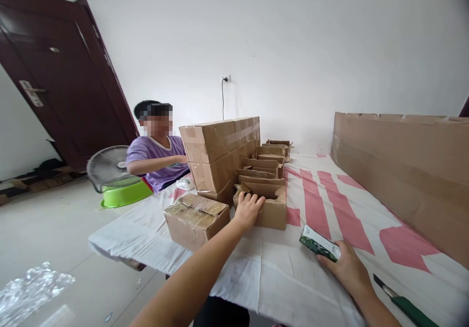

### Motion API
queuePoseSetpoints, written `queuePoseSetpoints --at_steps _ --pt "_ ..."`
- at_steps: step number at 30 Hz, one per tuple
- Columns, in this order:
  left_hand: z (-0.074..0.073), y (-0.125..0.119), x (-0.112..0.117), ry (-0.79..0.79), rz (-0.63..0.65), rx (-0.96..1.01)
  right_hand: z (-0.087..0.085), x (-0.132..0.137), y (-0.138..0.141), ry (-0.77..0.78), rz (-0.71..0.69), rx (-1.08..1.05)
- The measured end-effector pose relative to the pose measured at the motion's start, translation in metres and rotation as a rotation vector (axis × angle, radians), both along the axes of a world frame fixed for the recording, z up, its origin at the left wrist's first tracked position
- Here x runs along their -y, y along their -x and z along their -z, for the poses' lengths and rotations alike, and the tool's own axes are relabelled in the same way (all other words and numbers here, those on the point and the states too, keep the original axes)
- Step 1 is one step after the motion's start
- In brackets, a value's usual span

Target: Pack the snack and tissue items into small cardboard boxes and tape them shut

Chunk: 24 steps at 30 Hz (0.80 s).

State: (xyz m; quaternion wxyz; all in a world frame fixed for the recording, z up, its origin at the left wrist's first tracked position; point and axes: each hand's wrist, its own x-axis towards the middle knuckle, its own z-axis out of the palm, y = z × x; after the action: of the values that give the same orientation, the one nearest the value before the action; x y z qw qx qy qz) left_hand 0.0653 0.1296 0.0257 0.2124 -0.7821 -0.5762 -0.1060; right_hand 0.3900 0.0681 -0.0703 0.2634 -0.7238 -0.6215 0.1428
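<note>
My left hand [249, 210] is at the near left side of an open cardboard box [273, 214], its fingers curled over the rim and the fingertips hidden inside. In my right hand [348, 266] is a small green and white printed carton [319, 243], gripped at its near end above the cloth. A utility knife [403, 300] with a green handle lies to the right of that hand. Left of the open box sits a closed, taped cardboard box [198, 219].
Taped cartons [220, 146] are stacked behind the closed box. Several open boxes [271, 153] run back towards the wall. A large cardboard panel [399, 170] stands along the right of the cloth-covered table [242, 278]. Across it sits another person [157, 153], near a fan [113, 168].
</note>
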Motion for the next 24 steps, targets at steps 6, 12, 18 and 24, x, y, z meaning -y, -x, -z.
queuePoseSetpoints --at_steps 6,12,18,24 --pt "-0.011 0.01 -0.002 0.035 -0.224 -0.008 0.0 0.001 0.0 0.011 -0.013 -0.033" --pt "-0.011 -0.006 -0.027 0.095 -0.418 0.068 0.004 -0.001 -0.002 0.01 -0.024 -0.041" --pt "-0.008 -0.012 -0.045 0.103 -0.405 0.109 0.002 0.0 -0.001 0.014 -0.02 -0.032" --pt "0.011 -0.01 -0.059 0.074 -0.394 0.143 0.018 -0.008 -0.01 -0.009 -0.052 -0.03"
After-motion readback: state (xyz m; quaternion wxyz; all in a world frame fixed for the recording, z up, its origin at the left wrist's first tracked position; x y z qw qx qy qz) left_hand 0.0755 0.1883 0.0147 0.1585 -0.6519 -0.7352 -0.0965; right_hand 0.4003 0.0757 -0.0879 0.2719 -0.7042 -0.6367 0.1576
